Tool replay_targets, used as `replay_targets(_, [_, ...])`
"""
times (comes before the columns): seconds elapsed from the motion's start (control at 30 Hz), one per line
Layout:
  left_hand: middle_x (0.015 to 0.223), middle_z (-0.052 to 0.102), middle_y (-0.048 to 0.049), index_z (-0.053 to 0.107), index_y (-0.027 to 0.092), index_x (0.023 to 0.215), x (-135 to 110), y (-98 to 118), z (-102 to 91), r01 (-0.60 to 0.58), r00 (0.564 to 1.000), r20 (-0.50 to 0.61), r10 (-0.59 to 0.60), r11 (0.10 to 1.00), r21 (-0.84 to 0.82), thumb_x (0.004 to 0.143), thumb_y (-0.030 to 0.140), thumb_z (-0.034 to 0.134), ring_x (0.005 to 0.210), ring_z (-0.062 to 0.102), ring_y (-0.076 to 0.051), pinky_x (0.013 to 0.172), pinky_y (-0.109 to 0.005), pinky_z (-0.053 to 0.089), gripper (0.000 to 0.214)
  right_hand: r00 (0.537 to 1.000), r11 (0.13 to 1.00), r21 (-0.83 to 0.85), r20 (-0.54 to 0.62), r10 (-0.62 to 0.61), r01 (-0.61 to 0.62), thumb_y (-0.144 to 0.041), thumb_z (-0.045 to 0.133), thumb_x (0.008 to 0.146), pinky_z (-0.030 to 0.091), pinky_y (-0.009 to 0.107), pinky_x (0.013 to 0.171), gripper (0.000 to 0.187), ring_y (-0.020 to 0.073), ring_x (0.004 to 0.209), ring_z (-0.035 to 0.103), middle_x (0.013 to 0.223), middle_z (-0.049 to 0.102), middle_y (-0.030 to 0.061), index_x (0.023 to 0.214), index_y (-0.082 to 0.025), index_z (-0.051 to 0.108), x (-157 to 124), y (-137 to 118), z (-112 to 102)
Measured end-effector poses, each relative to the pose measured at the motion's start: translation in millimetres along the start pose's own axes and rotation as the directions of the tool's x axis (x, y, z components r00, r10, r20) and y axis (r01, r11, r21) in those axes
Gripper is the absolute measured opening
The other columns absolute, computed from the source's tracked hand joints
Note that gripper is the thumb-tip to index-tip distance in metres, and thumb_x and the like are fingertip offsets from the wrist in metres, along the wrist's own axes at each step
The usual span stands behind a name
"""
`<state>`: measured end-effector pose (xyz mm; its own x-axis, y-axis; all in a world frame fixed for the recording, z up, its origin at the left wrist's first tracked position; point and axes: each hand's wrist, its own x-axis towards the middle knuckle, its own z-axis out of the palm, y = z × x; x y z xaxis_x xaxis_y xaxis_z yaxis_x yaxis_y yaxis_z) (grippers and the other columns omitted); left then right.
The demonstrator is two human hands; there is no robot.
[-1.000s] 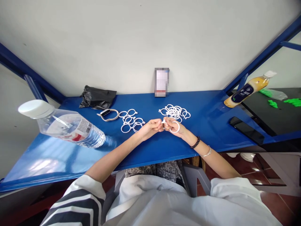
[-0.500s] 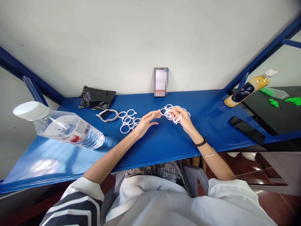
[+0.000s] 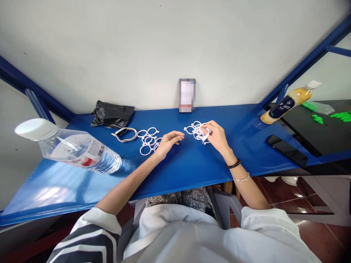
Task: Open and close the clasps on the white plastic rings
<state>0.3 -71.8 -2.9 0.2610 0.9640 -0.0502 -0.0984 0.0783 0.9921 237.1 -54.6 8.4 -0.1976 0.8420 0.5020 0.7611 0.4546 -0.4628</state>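
Observation:
My right hand is closed, thumb and fingers pinching a white curtain ring at the right side of a pile. That pile of white curtain rings, each with a small knob on its rim, lies on the blue table partly under my fingers. To the left, my left hand hovers with nothing in it, thumb apart from the loosely bent fingers. Beside and partly behind that hand lies a flat group of several more white curtain rings, some of them hidden by it.
A large water bottle stands on the blue table at the left. Behind it lie a smartwatch and a black plastic bag. One phone leans on the wall; another phone lies right, near a drink bottle.
My left hand has drawn back a little to the left, away from the pile, its fingers bending more. My right hand has shifted slightly right, and the ring in it has turned.

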Motion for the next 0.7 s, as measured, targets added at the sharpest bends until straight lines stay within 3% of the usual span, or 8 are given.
replay_targets(0.27, [0.097, 0.071, -0.0066, 0.07, 0.016, 0.092, -11.8, -2.9, 16.1, -0.164, 0.978, 0.172, 0.116, 0.941, 0.296, 0.079, 0.046, 0.067, 0.084, 0.064, -0.017, 0.073, -0.027, 0.048, 0.032, 0.959, 0.953, 0.197, 0.121, -0.258, 0.231, -0.013, 0.054, 0.09, 0.049, 0.03, 0.068, 0.021, 0.017, 0.074, 0.061, 0.093, 0.066, 0.0058, 0.105, -0.02, 0.066, -8.5, -23.1, 14.1])
replay_targets(0.43, [0.083, 0.069, -0.004, 0.068, 0.016, 0.078, -17.2, -13.2, 28.1, -0.249, 0.966, 0.164, 0.197, 0.878, 0.409, 0.077, 0.045, 0.07, 0.066, 0.058, -0.013, 0.063, -0.025, 0.046, 0.029, 0.933, 0.93, 0.244, 0.167, -0.319, 0.274, -0.003, 0.048, 0.085, 0.047, 0.027, 0.063, 0.03, 0.0149, 0.07, 0.058, 0.089, 0.063, 0.0051, 0.105, -0.018, 0.065, -15.6, -31.1, 27.8])
replay_targets(0.57, [0.078, 0.069, -0.0042, 0.069, 0.015, 0.075, -14.2, -15.9, 26.4, -0.248, 0.969, 0.113, 0.221, 0.86, 0.447, 0.083, 0.047, 0.062, 0.064, 0.057, -0.013, 0.062, -0.025, 0.044, 0.033, 0.946, 0.937, 0.264, 0.163, -0.279, 0.23, -0.002, 0.05, 0.082, 0.044, 0.025, 0.06, 0.03, 0.0116, 0.061, 0.051, 0.085, 0.062, 0.003, 0.102, -0.018, 0.066, -16.7, -34.4, 29.8])
replay_targets(0.7, [0.074, 0.069, -0.0041, 0.069, 0.014, 0.081, -6.8, -9.7, 13.6, -0.134, 0.988, 0.1, 0.114, 0.964, 0.231, 0.08, 0.056, 0.063, 0.058, 0.055, -0.011, 0.058, -0.025, 0.044, 0.042, 0.985, 0.927, 0.376, 0.159, -0.067, 0.002, -0.019, 0.06, 0.084, 0.042, 0.025, 0.055, 0.011, 0.0092, 0.051, 0.046, 0.071, 0.061, -0.0007, 0.091, -0.018, 0.068, -13.7, -37.5, 23.7])
